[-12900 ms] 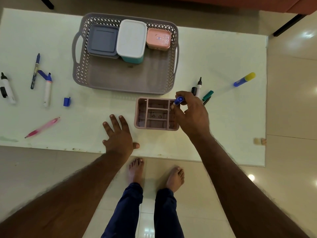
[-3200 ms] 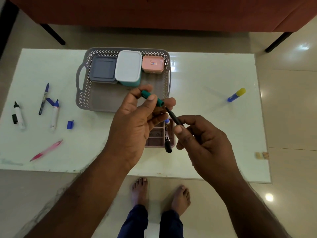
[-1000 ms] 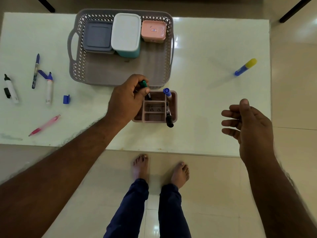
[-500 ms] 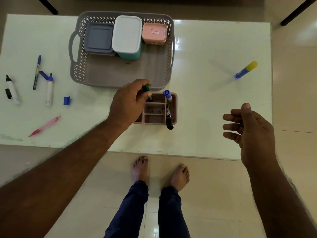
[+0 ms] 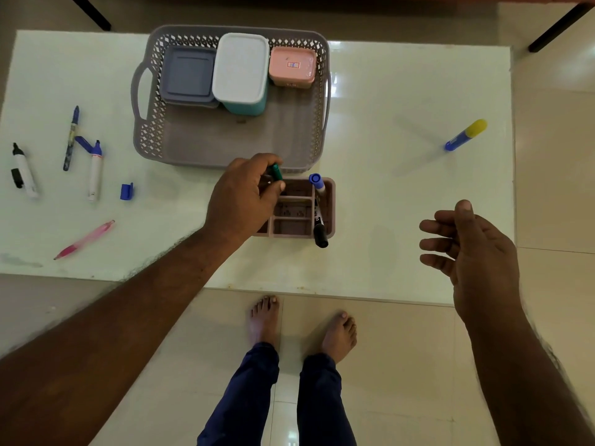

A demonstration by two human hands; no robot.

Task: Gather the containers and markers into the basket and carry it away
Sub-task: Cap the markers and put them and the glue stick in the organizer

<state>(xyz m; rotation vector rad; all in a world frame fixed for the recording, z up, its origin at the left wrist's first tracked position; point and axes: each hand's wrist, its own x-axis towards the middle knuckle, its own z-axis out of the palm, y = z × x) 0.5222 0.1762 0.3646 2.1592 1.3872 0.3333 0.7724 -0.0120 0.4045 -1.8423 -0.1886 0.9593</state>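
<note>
Pale tabletop (image 5: 386,91) at upper frame carries the basket (image 5: 151,130) with three containers (image 5: 240,67) already inside. Left hand (image 5: 241,197) pinches a green marker (image 5: 275,171) over the pink organizer (image 5: 330,204), which holds two markers. Right hand (image 5: 473,249) hangs open, empty. Loose pens (image 5: 93,169) at left and a yellow-capped marker (image 5: 465,135) at right remain; the organizer isn't in the basket, which is not yet carried away.

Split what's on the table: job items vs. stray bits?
Job items: basket holding three containers; pink organizer with two markers; green marker in left hand; loose markers; blue-yellow marker.

Stray, probably: blue cap; pink pen; blue pen.
</note>
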